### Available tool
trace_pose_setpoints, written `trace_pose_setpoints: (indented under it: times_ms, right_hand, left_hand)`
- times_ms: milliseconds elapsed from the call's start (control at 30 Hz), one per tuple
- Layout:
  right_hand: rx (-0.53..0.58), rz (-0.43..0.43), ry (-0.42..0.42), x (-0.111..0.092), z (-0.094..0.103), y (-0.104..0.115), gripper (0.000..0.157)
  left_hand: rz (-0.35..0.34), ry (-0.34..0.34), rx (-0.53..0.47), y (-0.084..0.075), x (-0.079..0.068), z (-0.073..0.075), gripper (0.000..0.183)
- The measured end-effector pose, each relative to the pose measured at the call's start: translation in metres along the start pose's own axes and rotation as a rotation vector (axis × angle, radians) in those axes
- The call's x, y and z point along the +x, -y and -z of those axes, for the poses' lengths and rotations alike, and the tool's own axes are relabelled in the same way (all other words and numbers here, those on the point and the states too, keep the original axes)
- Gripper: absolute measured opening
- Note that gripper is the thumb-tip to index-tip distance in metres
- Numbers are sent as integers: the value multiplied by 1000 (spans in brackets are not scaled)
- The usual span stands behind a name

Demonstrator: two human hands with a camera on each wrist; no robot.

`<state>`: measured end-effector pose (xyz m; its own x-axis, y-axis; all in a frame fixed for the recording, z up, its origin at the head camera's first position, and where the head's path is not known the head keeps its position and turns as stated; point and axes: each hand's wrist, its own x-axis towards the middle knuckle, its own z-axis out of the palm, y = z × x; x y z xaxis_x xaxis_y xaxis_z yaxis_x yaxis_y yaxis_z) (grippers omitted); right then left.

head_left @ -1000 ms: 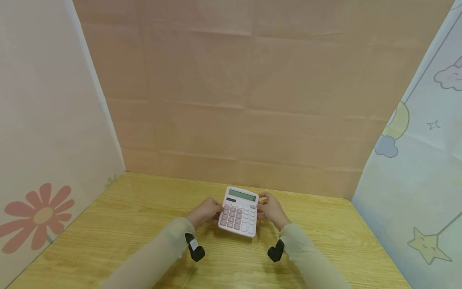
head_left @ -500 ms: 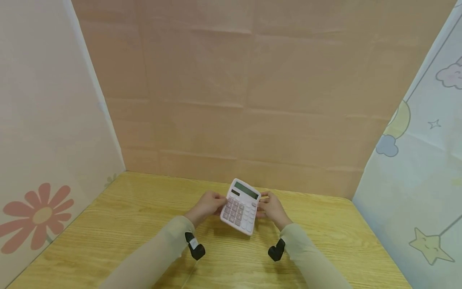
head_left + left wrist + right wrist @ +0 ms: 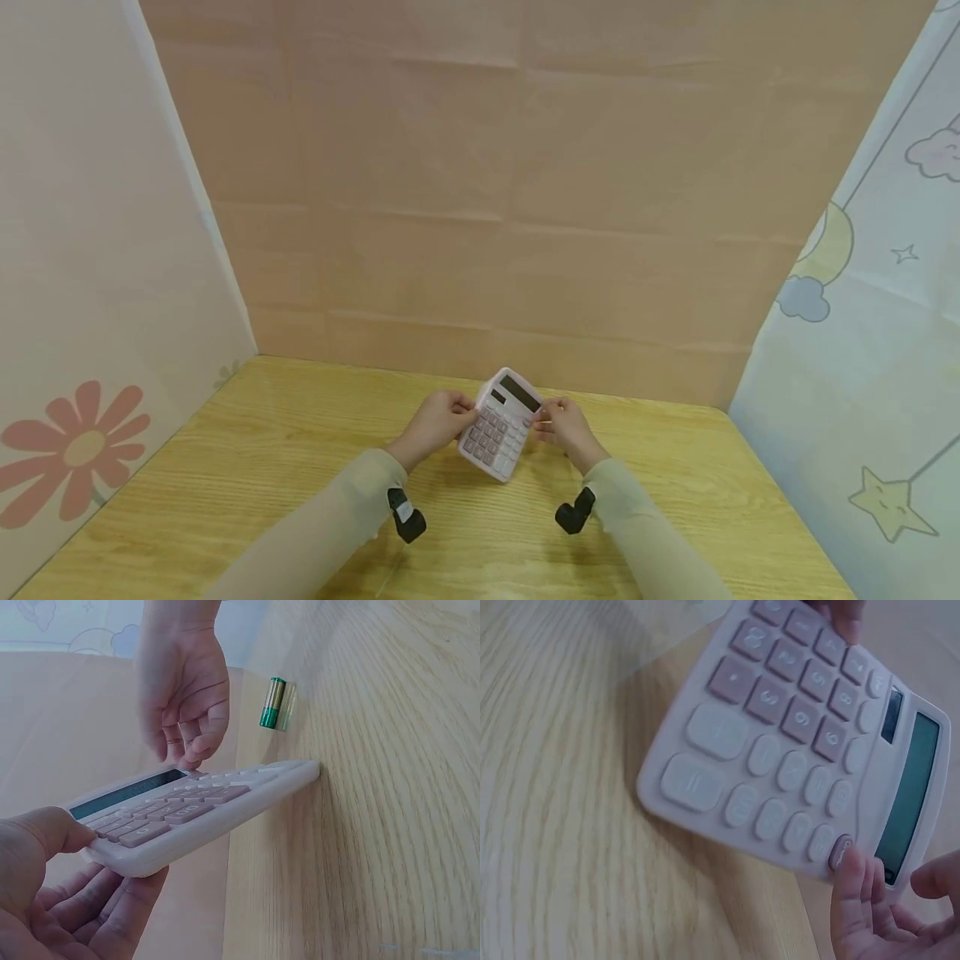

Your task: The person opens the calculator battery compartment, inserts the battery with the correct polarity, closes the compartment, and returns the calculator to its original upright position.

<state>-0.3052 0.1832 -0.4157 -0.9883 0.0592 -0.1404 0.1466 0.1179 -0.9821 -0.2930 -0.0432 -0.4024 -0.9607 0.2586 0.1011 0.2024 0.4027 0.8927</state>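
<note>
A pink calculator [image 3: 501,425] with a dark display is held tilted above the wooden table. My left hand [image 3: 438,427] pinches its left edge; in the left wrist view the thumb [image 3: 64,829] lies on top and the fingers are underneath. At the opposite edge is my right hand [image 3: 564,427]. Its loosely bent fingertips [image 3: 849,874] overlap the calculator's edge by the small dark pink key in the right wrist view, and no grip on it shows there. On the table beyond the calculator lies a green and gold battery [image 3: 273,703], seen in the left wrist view.
The wooden table [image 3: 315,417] runs back to a creased tan backdrop [image 3: 487,250]. Pale panels stand on both sides, the left with a red flower [image 3: 82,450], the right with a star and clouds. A black wrist camera [image 3: 573,510] juts from the right sleeve.
The calculator has turned clockwise and tilted further, its display end swinging right. My left hand has shifted slightly right and up with it. The right hand's fingers have drawn back from around the edge.
</note>
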Motion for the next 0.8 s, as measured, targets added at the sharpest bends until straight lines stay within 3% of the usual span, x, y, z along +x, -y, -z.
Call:
trace_pose_setpoints:
  times_ms: [133, 333, 800]
  right_hand:
    - [179, -55, 59, 2, 1, 3, 36]
    - [325, -120, 93, 5, 4, 7, 42]
    - [330, -110, 164, 3, 8, 17, 53]
  left_hand:
    - [-24, 3, 55, 0, 1, 0, 17]
    - [-49, 4, 87, -5, -1, 1, 16]
    - [-115, 16, 105, -15, -4, 3, 12]
